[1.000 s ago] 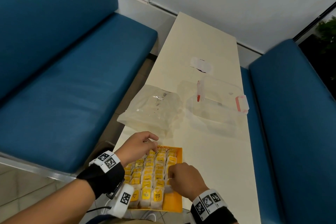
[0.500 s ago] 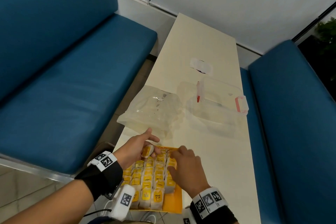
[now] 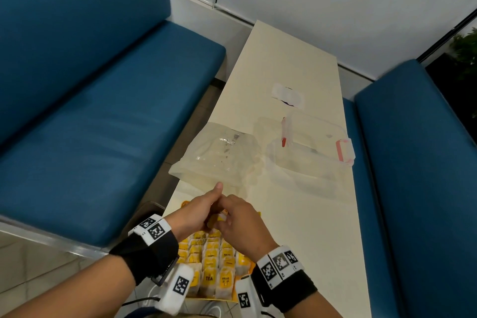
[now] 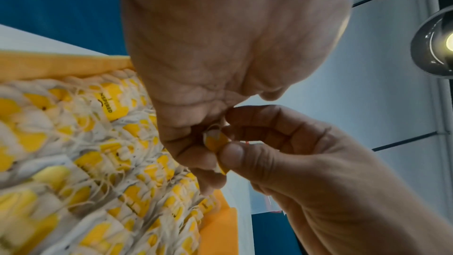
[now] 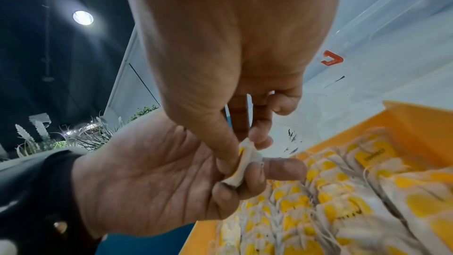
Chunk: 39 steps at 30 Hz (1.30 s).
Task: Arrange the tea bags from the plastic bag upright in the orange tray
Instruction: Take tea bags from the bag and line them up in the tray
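The orange tray lies at the table's near end, packed with rows of upright yellow-and-white tea bags. Above its far end my two hands meet. My left hand has its fingers curled round one tea bag, thumb pointing forward. My right hand pinches the same tea bag between thumb and fingers. In the head view the hands hide most of this bag. The clear plastic bag lies flat just beyond the tray and looks empty.
A clear lidded container with red clasps sits right of the plastic bag. Farther back a white label lies on the narrow cream table. Blue benches flank both sides, and the plastic bag overhangs the table's left edge.
My left hand picked a tea bag from the tray's far left corner and lifted it. My right hand left the tray's right rows and came up to grip the same bag.
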Tool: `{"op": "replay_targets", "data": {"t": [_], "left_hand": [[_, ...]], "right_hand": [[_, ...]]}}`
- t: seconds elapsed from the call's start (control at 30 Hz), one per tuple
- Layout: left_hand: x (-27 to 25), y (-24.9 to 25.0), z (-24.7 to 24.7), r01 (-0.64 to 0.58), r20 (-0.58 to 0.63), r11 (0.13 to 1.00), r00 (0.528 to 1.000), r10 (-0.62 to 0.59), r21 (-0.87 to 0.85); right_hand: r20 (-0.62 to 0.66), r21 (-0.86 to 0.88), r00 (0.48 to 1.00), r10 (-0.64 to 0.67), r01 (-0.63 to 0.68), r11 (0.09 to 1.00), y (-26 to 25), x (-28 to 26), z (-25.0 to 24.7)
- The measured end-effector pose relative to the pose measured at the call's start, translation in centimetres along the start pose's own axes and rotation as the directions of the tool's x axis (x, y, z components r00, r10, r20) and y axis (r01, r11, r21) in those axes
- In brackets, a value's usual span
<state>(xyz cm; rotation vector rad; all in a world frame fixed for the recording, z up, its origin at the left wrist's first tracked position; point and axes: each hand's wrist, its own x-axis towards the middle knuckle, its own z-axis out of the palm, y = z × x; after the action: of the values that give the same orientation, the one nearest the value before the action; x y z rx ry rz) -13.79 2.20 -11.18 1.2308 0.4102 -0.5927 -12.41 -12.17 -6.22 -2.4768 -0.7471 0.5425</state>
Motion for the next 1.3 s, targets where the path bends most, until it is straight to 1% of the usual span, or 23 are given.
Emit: {"op": "replay_targets", "data": {"t": [0.17, 0.27, 0.33, 0.4, 0.47, 0.53, 0.57, 0.63, 0.7, 0.8, 0.87, 0.93, 1.03, 1.07, 1.13, 1.23, 1.27, 1.3], "left_hand": [[0.1, -0.2, -0.3, 0.009, 0.005, 1.0, 1.0, -0.009, -0.01], [-0.2, -0.2, -0.5, -0.016, 0.044, 1.0, 0.999, 0.016, 0.005], [-0.5, -0.4, -0.8, -0.031, 0.064, 0.998, 0.998, 0.028, 0.055], [-0.8, -0.6, -1.2, -0.048, 0.086, 0.995, 0.995, 0.04, 0.089], [-1.4, -0.8, -1.5, -0.117, 0.114, 0.985, 0.988, 0.102, 0.125], [-1.7, -1.2, -1.6, -0.242, 0.116, 0.939, 0.969, 0.22, 0.245], [-1.7, -1.5, -1.6, -0.289, 0.097, 0.905, 0.957, 0.272, 0.311], [-1.4, -1.9, -1.6, -0.325, 0.05, 0.864, 0.942, 0.331, 0.384], [-1.1, -2.1, -1.7, -0.336, 0.054, 0.837, 0.936, 0.348, 0.432], [-1.5, -2.0, -1.8, -0.369, 0.127, 0.795, 0.927, 0.353, 0.482], [-1.7, -1.7, -2.0, -0.363, 0.086, 0.763, 0.922, 0.378, 0.535], [-1.8, -1.4, -2.2, -0.342, 0.001, 0.735, 0.907, 0.42, 0.585], [-1.5, -1.4, -2.8, -0.296, -0.099, 0.694, 0.878, 0.468, 0.656], [-1.5, -1.4, -2.9, -0.278, -0.122, 0.691, 0.875, 0.469, 0.667], [-1.4, -1.6, -3.0, -0.254, -0.13, 0.67, 0.875, 0.467, 0.698], [-1.2, -2.1, -2.7, -0.238, -0.116, 0.6, 0.864, 0.49, 0.764], [-1.2, -2.2, -2.6, -0.226, -0.114, 0.583, 0.865, 0.488, 0.781], [-1.2, -2.3, -2.5, -0.213, -0.11, 0.569, 0.87, 0.48, 0.794]], "right_hand": [[0.032, 0.009, 0.999, 0.005, -0.005, 1.0, -0.2, -0.1, -0.3], [0.031, 0.013, 0.999, 0.036, -0.037, 0.999, -0.1, -0.4, -0.5], [-0.004, 0.06, 0.997, 0.081, -0.08, 0.995, 0.1, -0.5, -0.7], [-0.076, 0.137, 0.99, 0.119, -0.108, 0.985, 0.4, -0.7, -1.0], [-0.15, 0.234, 0.973, 0.178, -0.14, 0.962, 0.7, -0.8, -1.4], [-0.177, 0.317, 0.951, 0.253, -0.188, 0.929, 1.1, -0.9, -1.8], [-0.169, 0.343, 0.946, 0.276, -0.206, 0.916, 1.2, -0.9, -1.9], [-0.137, 0.355, 0.95, 0.282, -0.218, 0.909, 1.3, -1.0, -1.9], [-0.115, 0.345, 0.956, 0.271, -0.217, 0.913, 1.2, -1.3, -1.9], [-0.109, 0.317, 0.957, 0.269, -0.223, 0.922, 1.1, -1.8, -2.4], [-0.097, 0.245, 0.961, 0.257, -0.227, 0.942, 1.3, -2.3, -2.9], [-0.039, 0.112, 0.973, 0.226, -0.221, 0.969, 1.7, -3.1, -3.3], [0.133, -0.072, 0.968, 0.211, -0.203, 0.977, 2.2, -4.3, -3.3], [0.195, -0.121, 0.957, 0.217, -0.196, 0.973, 2.3, -4.7, -3.2], [0.305, -0.198, 0.923, 0.234, -0.179, 0.964, 2.5, -5.3, -2.9], [0.462, -0.235, 0.837, 0.293, -0.203, 0.951, 3.0, -5.7, -1.9], [0.487, -0.25, 0.815, 0.313, -0.213, 0.944, 3.2, -5.7, -1.5], [0.485, -0.276, 0.811, 0.327, -0.213, 0.937, 3.4, -5.7, -1.0]]}}
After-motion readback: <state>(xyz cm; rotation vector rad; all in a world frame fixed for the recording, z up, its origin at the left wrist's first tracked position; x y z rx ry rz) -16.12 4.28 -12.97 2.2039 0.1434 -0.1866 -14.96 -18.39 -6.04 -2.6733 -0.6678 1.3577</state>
